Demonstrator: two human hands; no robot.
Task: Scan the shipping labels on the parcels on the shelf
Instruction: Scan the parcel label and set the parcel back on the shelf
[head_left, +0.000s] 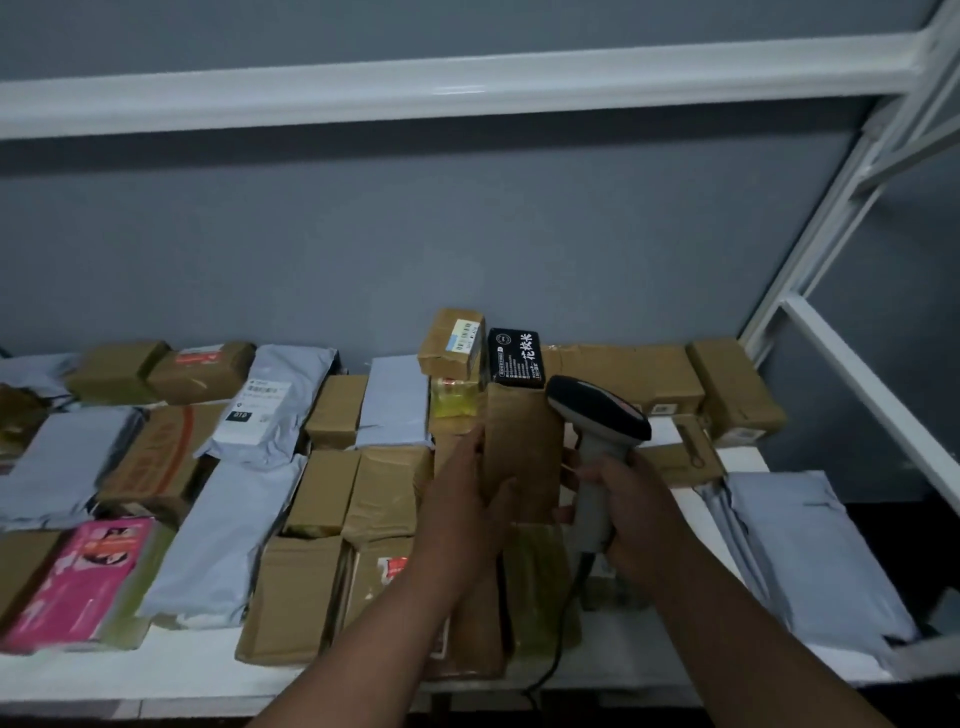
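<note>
My left hand (467, 499) holds a tall brown cardboard parcel (524, 452) upright at the middle of the white shelf (208, 670), thumb on its near face and fingers along its left side. No label shows on the face turned to me. My right hand (623, 504) grips the grey handle of a barcode scanner (597, 415). Its dark head sits just right of the parcel's top, and its black cable hangs down past the shelf's front edge. Behind the parcel lie a small labelled box (452, 340) and a black packet (516, 357).
Many brown boxes and grey mailer bags (223, 535) cover the shelf's left and middle. A pink box (83, 582) lies front left, a large grey mailer (800, 551) front right. White rack uprights (831, 208) stand right; another shelf board (415, 88) runs overhead.
</note>
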